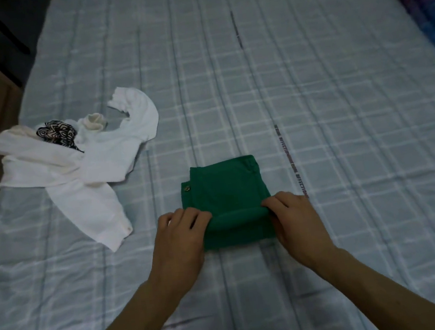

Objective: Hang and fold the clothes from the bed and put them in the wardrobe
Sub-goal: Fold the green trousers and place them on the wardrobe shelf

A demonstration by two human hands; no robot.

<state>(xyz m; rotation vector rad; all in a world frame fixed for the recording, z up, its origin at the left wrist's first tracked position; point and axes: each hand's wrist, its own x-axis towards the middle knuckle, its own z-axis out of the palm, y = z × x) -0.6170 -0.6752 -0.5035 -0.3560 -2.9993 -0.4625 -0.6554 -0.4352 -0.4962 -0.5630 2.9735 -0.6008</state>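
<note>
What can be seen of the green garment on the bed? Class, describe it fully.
The green garment is plain, matte cloth, folded into a compact rectangle lying flat on the checked bedsheet. A small metal button shows at its left edge. Its near edge is rolled into a fold, pinched at either end by the left hand and right hand. Nothing else touches it.

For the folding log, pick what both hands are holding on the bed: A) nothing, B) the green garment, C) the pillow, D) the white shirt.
B: the left hand and right hand pinch the near fold of the green garment; the white shirt lies apart, untouched.
</note>
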